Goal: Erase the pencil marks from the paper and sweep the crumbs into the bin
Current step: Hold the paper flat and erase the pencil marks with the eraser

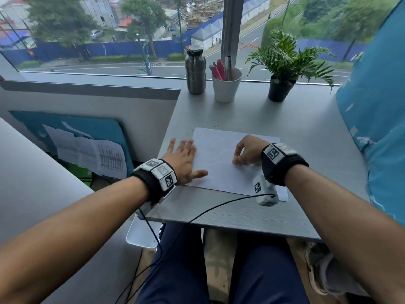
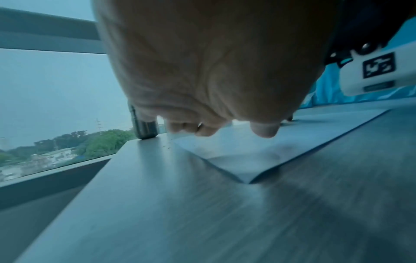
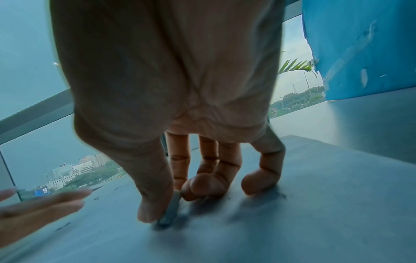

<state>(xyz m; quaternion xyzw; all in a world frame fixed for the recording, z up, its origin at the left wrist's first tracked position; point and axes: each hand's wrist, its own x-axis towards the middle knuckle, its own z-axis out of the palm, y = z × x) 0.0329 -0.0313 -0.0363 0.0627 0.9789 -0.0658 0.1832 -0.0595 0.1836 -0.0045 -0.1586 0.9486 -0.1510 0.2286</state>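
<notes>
A white sheet of paper [image 1: 219,163] lies on the grey table [image 1: 241,213]; any pencil marks on it look faint. My left hand [image 1: 186,156] lies flat with straight fingers on the sheet's left edge, pressing it down; the left wrist view shows the hand [image 2: 225,128] over the paper [image 2: 236,153]. My right hand [image 1: 237,159] rests on the middle of the sheet. In the right wrist view its thumb and forefinger [image 3: 166,201] pinch a small pale eraser [image 3: 170,211] against the paper. Dark crumbs [image 1: 190,133] lie scattered by the sheet's far left corner.
A steel bottle [image 1: 195,71], a white cup of pens [image 1: 226,87] and a potted plant [image 1: 281,84] stand along the window. A blue board [image 1: 372,106] leans at the right. A white container [image 1: 140,233] sits below the table's near left corner. A black cable [image 1: 197,213] crosses the front edge.
</notes>
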